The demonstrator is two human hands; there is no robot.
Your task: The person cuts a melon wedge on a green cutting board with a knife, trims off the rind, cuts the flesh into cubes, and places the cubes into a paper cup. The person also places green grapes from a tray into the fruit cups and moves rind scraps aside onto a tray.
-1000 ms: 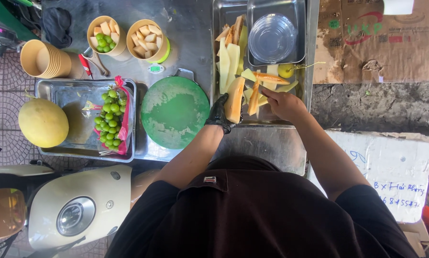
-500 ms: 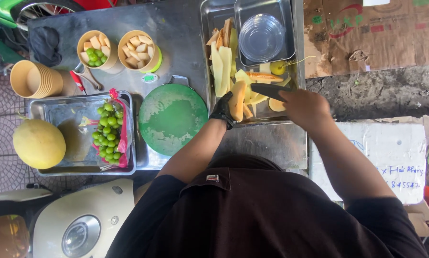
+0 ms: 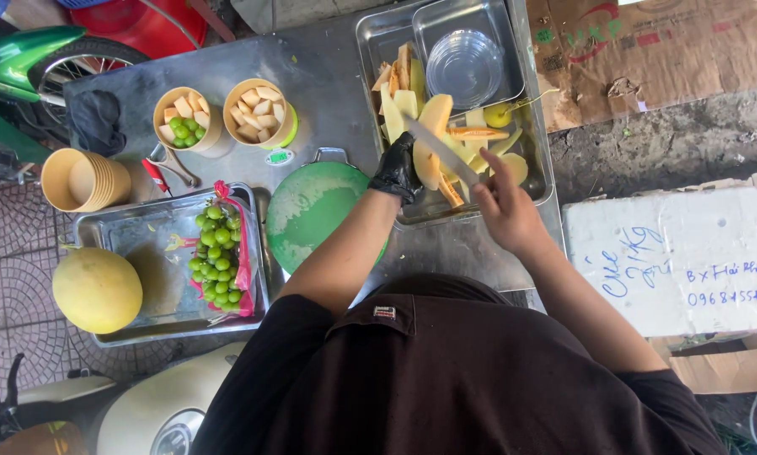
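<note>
my gloved left hand (image 3: pixel 397 171) grips a melon slice (image 3: pixel 429 139) over the steel tray (image 3: pixel 540 168) at one o'clock, steadying it; my bare right hand (image 3: pixel 505 211) closes round the knife (image 3: pixel 433 140), blade laid across it.

A street fruit stall: a grey metal surface (image 3: pixel 328 76) on paving, stacked tan paper cups (image 3: pixel 83 179), parked cream scooter (image 3: pixel 155 413).

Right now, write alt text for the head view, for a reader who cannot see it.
Seen from above, a black-gloved left hand holds a melon wedge over a steel tray of peels while the bare right hand works a knife against it. Green cutting board, grapes and a whole melon lie left.
</note>
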